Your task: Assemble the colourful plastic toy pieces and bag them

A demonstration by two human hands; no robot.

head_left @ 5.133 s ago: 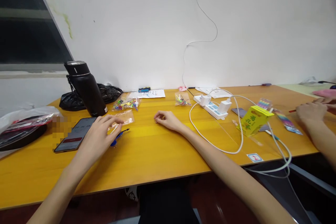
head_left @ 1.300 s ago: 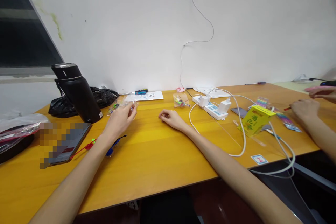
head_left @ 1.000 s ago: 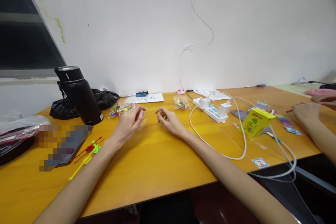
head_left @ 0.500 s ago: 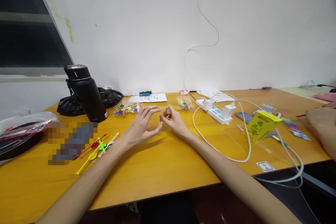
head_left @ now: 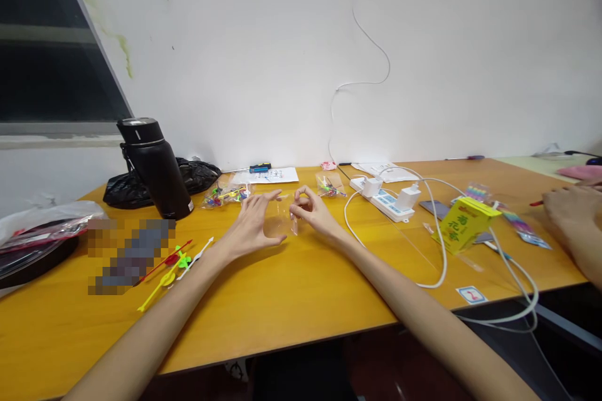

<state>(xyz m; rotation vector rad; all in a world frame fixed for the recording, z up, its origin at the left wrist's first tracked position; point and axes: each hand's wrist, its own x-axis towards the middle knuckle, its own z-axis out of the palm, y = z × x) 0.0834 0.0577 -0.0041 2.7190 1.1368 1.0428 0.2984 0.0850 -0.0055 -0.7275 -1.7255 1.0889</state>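
A small clear plastic bag (head_left: 284, 219) hangs between my two hands above the table. My right hand (head_left: 313, 213) pinches its right edge with thumb and fingertips. Opposite it, my left hand (head_left: 251, 225) is open, thumb and fingers spread wide around the bag's left side; whether a fingertip touches the film I cannot tell. Left of my left forearm lie several thin plastic arrow-shaped pieces: a yellow one (head_left: 157, 288), a red one (head_left: 168, 259) and a white one (head_left: 196, 257), with a green piece (head_left: 184, 260) among them.
Bags of colourful plastic pieces (head_left: 226, 194) lie behind my hands, near a screwdriver (head_left: 260, 168). At left stands a black bottle (head_left: 157, 175). To the right are a power strip (head_left: 388, 203), white cables, a yellow box (head_left: 465, 225) and another person's hand (head_left: 574, 213).
My left thumb and fingers have spread further apart, and the clear bag now shows between my hands. My right hand keeps its pinch, shifted slightly right.
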